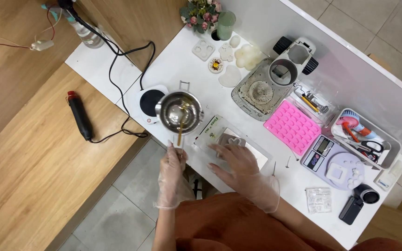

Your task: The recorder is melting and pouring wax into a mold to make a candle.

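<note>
**Stirring at the pot, one hand steadying the mould**

The long white table [182, 60] ran glossy across the room, wood floor to one side, grey tile below. On it, the biggest piece was a round grey appliance [262, 93] with a speckled, gritty top, and beside that a pink silicone tray [293, 126], soft-looking and dimpled in rows. A lilac kitchen scale [335, 163] carried a few white lumps, and a pale bin [387, 144] behind it held scissors and a small fan.

Nearer the edge sat the shiny steel pot [179, 111], round, perched half over the small white hotplate [149, 101] with its black disc. The left hand [173, 172], in a thin clear glove, was closed around the wooden stirrer [181, 126], whose tip dipped into the pot. I judged this the stirring stage, liquid being worked before any pour. The right hand [238, 162], gloved too, lay flat with fingers spread, gripping nothing, pressing on the small grey mould [229, 139] that rested on a clear flat box [245, 151] just beside the pot.

A pour, I reckoned, would call for a firm grip on the pot's handle and a steady mould.
</note>
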